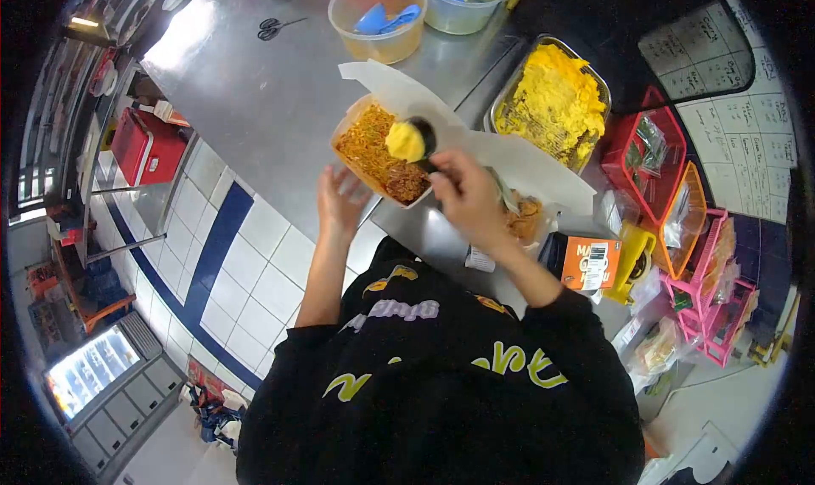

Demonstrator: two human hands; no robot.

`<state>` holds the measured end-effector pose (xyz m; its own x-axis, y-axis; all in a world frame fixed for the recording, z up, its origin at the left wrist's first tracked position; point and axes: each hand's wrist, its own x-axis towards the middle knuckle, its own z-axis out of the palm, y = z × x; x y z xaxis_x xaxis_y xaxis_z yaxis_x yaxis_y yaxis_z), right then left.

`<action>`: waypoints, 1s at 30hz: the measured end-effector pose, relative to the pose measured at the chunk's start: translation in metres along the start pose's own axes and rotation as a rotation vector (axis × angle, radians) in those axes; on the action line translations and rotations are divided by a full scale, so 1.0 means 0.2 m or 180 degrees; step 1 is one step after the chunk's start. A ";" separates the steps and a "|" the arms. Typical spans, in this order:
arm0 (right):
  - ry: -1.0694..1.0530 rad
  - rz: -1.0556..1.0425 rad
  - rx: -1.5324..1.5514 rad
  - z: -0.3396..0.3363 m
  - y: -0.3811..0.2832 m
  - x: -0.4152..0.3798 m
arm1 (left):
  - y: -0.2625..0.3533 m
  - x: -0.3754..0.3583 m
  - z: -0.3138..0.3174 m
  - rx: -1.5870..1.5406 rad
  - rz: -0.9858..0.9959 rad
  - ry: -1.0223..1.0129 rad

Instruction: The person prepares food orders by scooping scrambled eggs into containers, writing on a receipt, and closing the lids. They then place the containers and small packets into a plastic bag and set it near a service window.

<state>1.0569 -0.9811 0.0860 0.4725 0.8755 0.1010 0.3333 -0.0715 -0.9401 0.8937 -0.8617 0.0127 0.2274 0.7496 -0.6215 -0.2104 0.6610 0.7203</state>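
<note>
A paper food box (347, 159) with its lid flap up holds orange-brown, rice-like food (368, 141) and a darker crumbly heap at its near corner. My right hand (465, 198) grips the handle of a black spoon (424, 141), which carries a lump of soft yellow food (405, 142) over the box. At the box's near left side is my left hand (341, 203), its fingers apart; whether they touch the box is hard to see. A metal tray (492, 115) of the same yellow food sits to the right. Behind my right hand, a second open box (560, 183) shows brown food.
Two clear tubs (373, 43) (463, 18) with blue items inside stand at the back. Black scissors (270, 29) lie on the steel counter (280, 94). An orange printed carton (586, 262), a red basket (632, 175) and pink racks (700, 315) line the right side.
</note>
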 end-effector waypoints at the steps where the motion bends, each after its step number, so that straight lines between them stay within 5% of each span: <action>1: 0.0291 -0.0992 -0.1012 0.11 0.11 -0.01 | -0.01 -0.02 0.00 -0.0156 -0.0254 -0.0149; 4: -0.0375 -0.0871 -0.2112 0.30 0.25 -0.07 | 0.01 -0.06 -0.01 -0.0332 -0.0644 -0.0371; 7: -0.0124 -0.1204 -0.2400 0.33 0.28 -0.08 | 0.02 -0.06 -0.04 -0.0353 -0.0763 -0.0522; 13: 0.0040 -0.0987 -0.2005 0.32 0.26 -0.09 | 0.01 -0.07 -0.07 -0.0339 -0.0747 -0.0654; 16: 0.0588 -0.0285 -0.0749 0.25 0.14 -0.10 | -0.06 -0.15 -0.08 -0.0190 -0.0039 -0.0562; 19: 0.0482 0.0524 0.0734 0.13 0.07 -0.12 | -0.18 -0.20 -0.12 0.1591 0.1653 -0.1148; 20: 0.0352 0.0791 0.1568 0.11 0.06 -0.13 | -0.22 -0.22 -0.14 0.1615 0.1627 -0.1225; 21: 0.0263 0.0850 0.1862 0.08 0.04 -0.13 | -0.25 -0.25 -0.14 0.2154 0.1513 -0.1999; 24: 0.0422 0.0895 0.2092 -0.01 -0.12 -0.15 | -0.41 -0.20 -0.10 0.2783 0.2043 -0.4296; 28: 0.1113 0.0271 0.1364 -0.18 -0.24 -0.13 | -0.58 -0.24 0.09 0.2891 0.2847 -0.4865; 30: 0.1424 0.0105 0.0788 -0.11 -0.25 -0.10 | -0.61 -0.26 0.14 0.3604 0.3791 -0.4555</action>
<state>1.0484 -1.0061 0.1371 0.8006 0.5805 0.1483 0.1345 0.0671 -0.9886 0.9345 -0.9828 -0.0347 0.9217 -0.2009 0.3318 -0.3772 -0.6634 0.6463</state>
